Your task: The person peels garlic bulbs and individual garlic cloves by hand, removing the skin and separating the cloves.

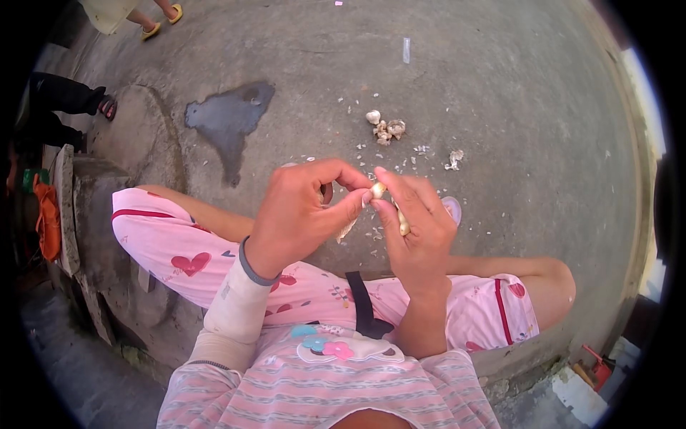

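A small pale garlic clove is pinched between the thumb and fingertips of both hands, in front of my lap. My left hand comes in from the left with its fingers curled. Under that palm shows a pale, papery piece, mostly hidden. On the other side of the clove is my right hand, closed, with another peeled-looking clove tucked against its palm. Beyond the hands, several garlic bulbs lie in a heap on the ground, with bits of white skin scattered around.
A wet patch darkens the concrete floor at the left. One person in dark trousers is at the far left; another in yellow slippers is farther back. An orange cloth hangs beside a stone slab.
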Demonstrator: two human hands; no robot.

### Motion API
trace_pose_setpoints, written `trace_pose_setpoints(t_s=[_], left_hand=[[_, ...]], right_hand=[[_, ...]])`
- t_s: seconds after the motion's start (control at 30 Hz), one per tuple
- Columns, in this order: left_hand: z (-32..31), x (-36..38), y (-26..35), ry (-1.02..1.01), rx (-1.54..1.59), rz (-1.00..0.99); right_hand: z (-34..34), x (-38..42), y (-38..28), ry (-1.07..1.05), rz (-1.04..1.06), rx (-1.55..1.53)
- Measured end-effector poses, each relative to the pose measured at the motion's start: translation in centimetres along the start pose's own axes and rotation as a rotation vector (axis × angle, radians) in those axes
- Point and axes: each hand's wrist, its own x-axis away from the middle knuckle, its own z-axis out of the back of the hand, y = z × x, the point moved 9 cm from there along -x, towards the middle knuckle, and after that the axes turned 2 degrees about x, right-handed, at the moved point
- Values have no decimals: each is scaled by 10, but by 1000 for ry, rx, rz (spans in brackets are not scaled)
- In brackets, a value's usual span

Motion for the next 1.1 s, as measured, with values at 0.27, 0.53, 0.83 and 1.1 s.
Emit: trace_pose_setpoints(t_s=[0.27, 0.53, 0.83, 1.1], left_hand=[[0, -3, -13, -20, 93, 71], [4, 0, 13, 80, -121, -114], [5, -4, -6, 137, 73, -63], [0, -2, 11, 98, -136, -216]], right_hand=[[-1, 0, 3, -26, -27, -19], [-1, 1, 1, -10, -17, 24], [6, 1, 16, 20, -126, -84], [3, 2, 13, 24, -70, -18]])
